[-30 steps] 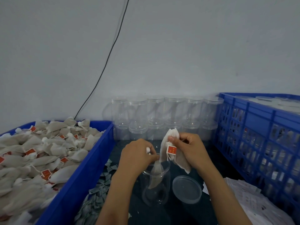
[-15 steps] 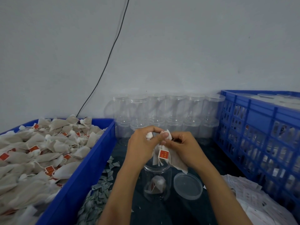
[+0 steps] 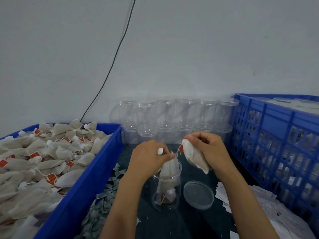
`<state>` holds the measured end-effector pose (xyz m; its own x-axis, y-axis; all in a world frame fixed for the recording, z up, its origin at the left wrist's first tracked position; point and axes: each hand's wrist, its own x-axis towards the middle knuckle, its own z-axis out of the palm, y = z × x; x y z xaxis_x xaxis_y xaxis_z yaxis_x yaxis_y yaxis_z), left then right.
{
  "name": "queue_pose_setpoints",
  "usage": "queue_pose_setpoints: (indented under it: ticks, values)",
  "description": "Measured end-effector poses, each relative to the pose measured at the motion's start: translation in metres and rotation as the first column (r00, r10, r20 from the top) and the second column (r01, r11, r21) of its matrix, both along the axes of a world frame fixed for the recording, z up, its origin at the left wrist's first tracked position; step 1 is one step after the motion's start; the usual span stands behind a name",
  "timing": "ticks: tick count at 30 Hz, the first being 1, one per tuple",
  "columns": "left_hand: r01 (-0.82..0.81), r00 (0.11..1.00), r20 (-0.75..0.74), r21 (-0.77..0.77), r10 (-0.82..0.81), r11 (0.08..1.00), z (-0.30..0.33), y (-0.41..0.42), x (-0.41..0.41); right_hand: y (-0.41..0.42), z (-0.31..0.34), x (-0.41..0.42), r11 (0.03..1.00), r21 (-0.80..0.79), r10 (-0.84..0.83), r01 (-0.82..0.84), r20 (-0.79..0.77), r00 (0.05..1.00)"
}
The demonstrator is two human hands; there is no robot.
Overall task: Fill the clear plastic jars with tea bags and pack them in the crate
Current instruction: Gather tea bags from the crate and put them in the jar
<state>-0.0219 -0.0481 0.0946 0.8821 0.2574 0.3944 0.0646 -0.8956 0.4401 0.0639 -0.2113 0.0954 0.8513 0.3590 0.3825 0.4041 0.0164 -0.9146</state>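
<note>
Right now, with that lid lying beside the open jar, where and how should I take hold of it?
Probably by the rim of the lid, from above. It lies flat, hollow side up, so its low wall stands proud. Come at the near right edge, away from the jar.

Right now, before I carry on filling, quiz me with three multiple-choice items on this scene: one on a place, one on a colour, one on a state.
1. Where does the loose lid lie?
A. right of the open jar
B. in the tea bag bin
C. on the jar

2. What colour is the crate?
A. green
B. blue
C. grey

3. What is the left hand doing?
A. resting flat
B. lifting the lid
C. lowering a tea bag into the jar

Key: 1 A, the lid lies beside the jar; 2 B, its lattice walls are blue; 3 C, the bag hangs through the jar's mouth.
</note>
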Motion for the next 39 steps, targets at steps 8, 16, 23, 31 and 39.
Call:
queue_pose_setpoints:
  ticks: [8, 16, 23, 31, 39]
  values:
    - [-0.003, 0.970, 0.236, -0.250, 0.064, 0.968, -0.003, 0.000, 0.002, 0.007, 0.002, -0.003, 0.981, 0.190, -0.034, 0.045, -0.059, 0.998]
    - [0.164, 0.982, 0.138, -0.273, -0.130, 0.948, -0.016, -0.002, 0.011, 0.007, 0.001, -0.004, 0.962, 0.262, -0.048, 0.073, -0.104, 0.993]
    - [0.205, 0.978, 0.001, -0.152, -0.207, 0.967, -0.019, 0.003, 0.012, 0.009, 0.002, -0.005, 0.965, 0.249, -0.056, 0.086, -0.122, 0.991]
    - [0.179, 0.981, -0.110, 0.162, -0.162, 0.971, -0.017, -0.005, 0.014, 0.020, 0.000, -0.015, 0.961, 0.255, -0.060, 0.105, -0.177, 0.982]
    - [0.446, 0.894, 0.344, -0.616, -0.288, 0.650, 0.003, -0.009, 0.000, 0.052, -0.007, -0.033, 0.942, 0.320, -0.092, 0.099, -0.037, 0.995]
